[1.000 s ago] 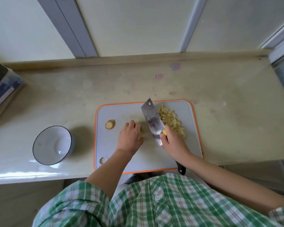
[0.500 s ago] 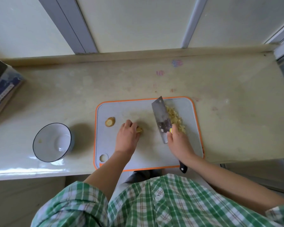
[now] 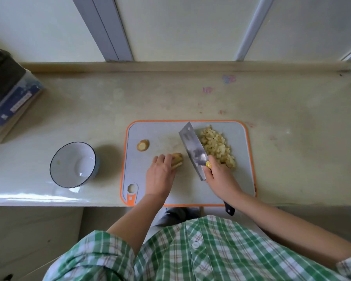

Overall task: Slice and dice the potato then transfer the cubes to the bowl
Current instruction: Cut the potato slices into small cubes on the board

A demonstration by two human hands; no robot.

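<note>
Potato chunk lay mid cutting board, held under the left hand.
One white bowl stood on the counter to the left, apart from the board, with a small pale speck on its inner wall. The board carried one heap of potato cubes at its right, one end slice at its left, and the chunk between. The left fingers curled over the chunk; the right hand gripped the one cleaver, its blade just beside the heap.
</note>
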